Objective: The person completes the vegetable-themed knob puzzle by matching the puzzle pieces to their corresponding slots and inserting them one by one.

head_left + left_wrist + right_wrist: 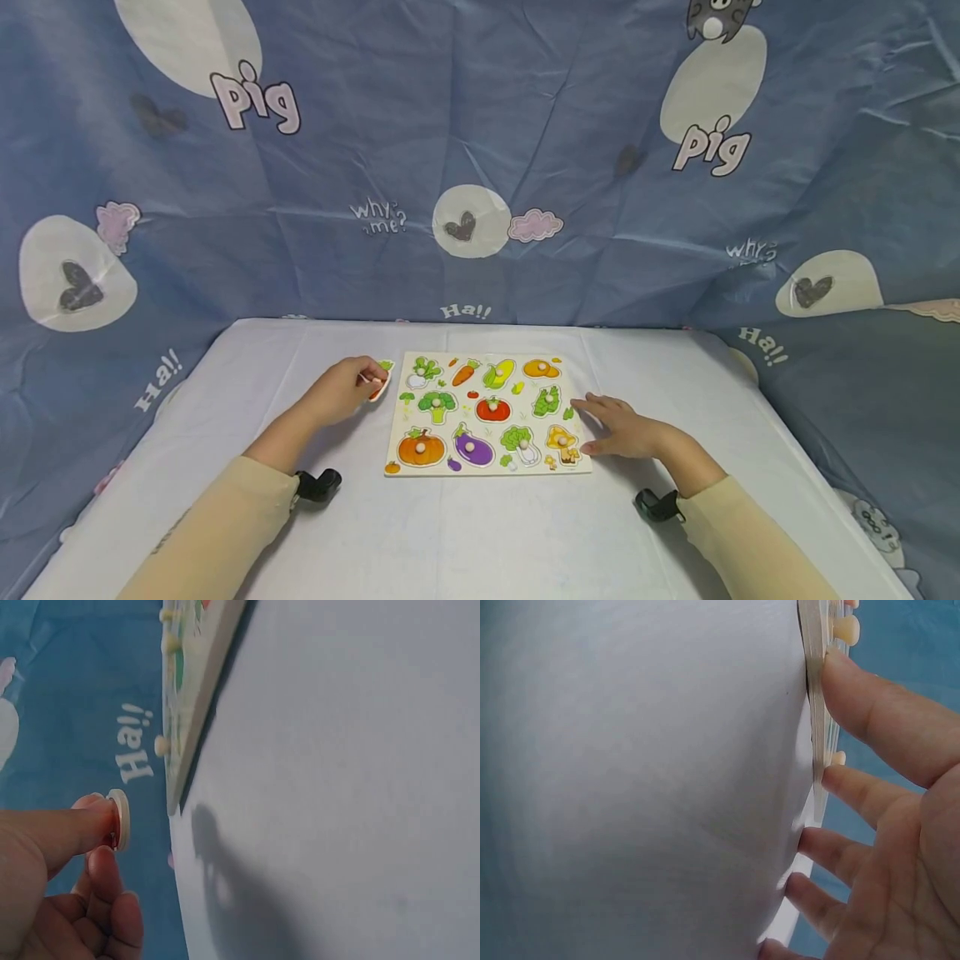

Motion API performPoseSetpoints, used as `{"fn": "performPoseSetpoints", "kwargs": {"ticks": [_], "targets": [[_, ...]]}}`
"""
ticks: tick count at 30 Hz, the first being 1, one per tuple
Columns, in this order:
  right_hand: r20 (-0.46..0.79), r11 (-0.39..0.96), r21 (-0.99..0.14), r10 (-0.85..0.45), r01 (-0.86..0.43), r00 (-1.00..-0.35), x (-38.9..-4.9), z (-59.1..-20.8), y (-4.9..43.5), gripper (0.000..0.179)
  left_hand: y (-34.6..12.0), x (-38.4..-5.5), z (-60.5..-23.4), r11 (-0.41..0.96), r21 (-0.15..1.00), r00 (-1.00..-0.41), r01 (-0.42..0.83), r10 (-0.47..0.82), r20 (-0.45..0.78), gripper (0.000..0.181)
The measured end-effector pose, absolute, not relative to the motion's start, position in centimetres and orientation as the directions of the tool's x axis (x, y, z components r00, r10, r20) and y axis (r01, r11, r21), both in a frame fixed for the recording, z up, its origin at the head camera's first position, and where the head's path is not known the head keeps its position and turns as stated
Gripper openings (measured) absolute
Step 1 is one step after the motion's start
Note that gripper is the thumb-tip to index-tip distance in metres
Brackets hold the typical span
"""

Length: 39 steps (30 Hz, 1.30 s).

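My left hand [347, 390] pinches a carrot puzzle piece [383, 384], orange-red with a green top, between thumb and fingers above the table, left of the board. The left wrist view shows this piece [121, 820] edge-on, its face mostly hidden by my thumb. A cream wooden vegetable puzzle board [450, 423] lies flat, with knobbed pieces such as the pumpkin [422, 450], eggplant [474, 448] and tomato [492, 409]. Along the board's right edge, my right hand [626, 429] has its fingers spread, with thumb and index fingertip right at that edge [817, 712].
A white cloth [480, 533] covers the table around the board. Behind it hangs a blue printed curtain [375, 275], which also runs along both sides. Each wrist carries a black camera, the left one [318, 486] and the right one [657, 505].
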State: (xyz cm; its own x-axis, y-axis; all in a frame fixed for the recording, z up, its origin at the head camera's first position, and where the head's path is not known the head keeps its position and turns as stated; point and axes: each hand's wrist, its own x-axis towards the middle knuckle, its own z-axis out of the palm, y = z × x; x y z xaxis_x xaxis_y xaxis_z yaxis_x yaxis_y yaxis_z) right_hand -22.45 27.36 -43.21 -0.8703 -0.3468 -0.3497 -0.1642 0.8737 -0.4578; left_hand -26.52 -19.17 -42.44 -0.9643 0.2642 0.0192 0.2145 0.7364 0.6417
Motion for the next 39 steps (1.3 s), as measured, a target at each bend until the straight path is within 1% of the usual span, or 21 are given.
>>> {"fn": "performPoseSetpoints", "kwargs": {"ticks": [10,21,32,39], "targets": [[-0.345,0.872,-0.458,-0.352,-0.171,-0.87,-22.3,-42.9,27.2,0.089,-17.5,-26.6,-41.9,0.724,0.651,-0.954,0.229,0.299,0.003,0.012],[-0.351,0.868,-0.467,-0.356,-0.168,-0.866,-22.3,-42.9,27.4,0.091,-15.1,-27.6,-41.6,0.731,0.646,-0.944,0.222,0.326,-0.044,0.011],[-0.337,0.866,-0.478,-0.336,-0.148,-0.88,-22.4,-43.8,27.6,0.095,-12.7,-28.5,-41.3,0.701,0.691,-0.94,0.177,0.329,-0.093,0.009],[-0.332,0.859,-0.489,-0.343,-0.151,-0.879,-22.7,-44.3,27.8,0.095,-11.1,-29.4,-41.6,0.706,0.683,-0.928,0.186,0.354,-0.113,0.011]]}}
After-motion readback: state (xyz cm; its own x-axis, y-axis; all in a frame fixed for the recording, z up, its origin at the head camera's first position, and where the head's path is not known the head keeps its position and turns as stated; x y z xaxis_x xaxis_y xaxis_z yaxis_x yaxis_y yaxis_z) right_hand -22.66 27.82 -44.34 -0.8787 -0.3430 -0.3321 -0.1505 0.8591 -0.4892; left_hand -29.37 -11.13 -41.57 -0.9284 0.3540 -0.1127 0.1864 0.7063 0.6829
